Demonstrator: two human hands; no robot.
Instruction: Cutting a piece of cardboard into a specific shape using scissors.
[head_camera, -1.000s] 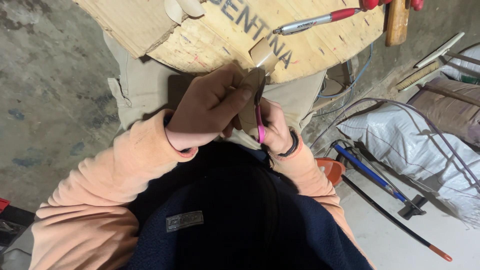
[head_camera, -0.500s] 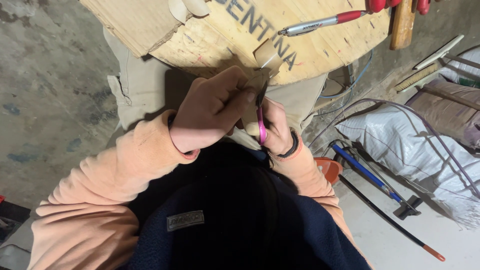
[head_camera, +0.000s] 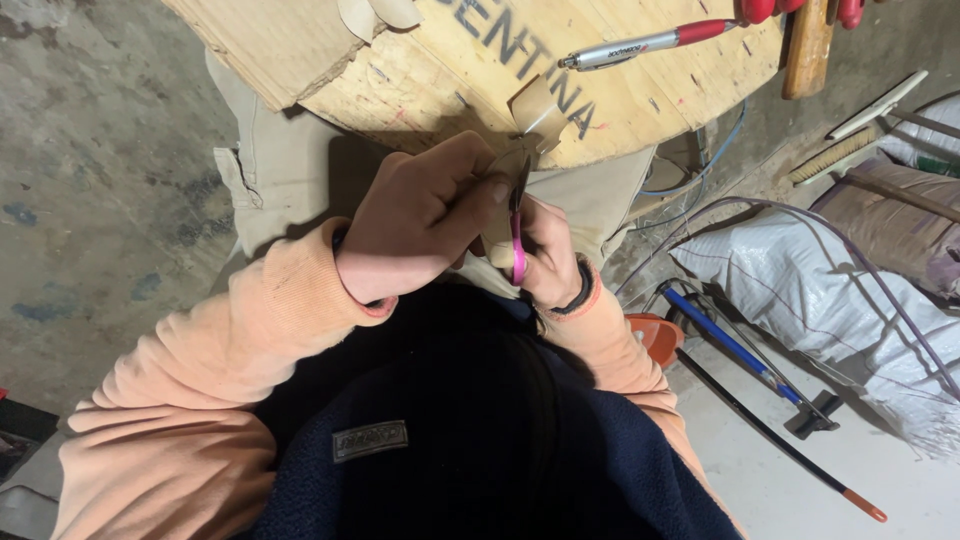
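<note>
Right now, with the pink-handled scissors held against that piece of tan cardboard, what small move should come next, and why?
Probably close the pink-handled scissors a little further along the tan cardboard piece. The right hand grips the pink handle and the left hand pinches the card right beside the blades, above the lap and just off the edge of the round wooden tabletop. How far the cut reaches is hidden by the fingers.

A red-and-silver pen (head_camera: 650, 43) lies on the round wooden board (head_camera: 640, 100).
</note>
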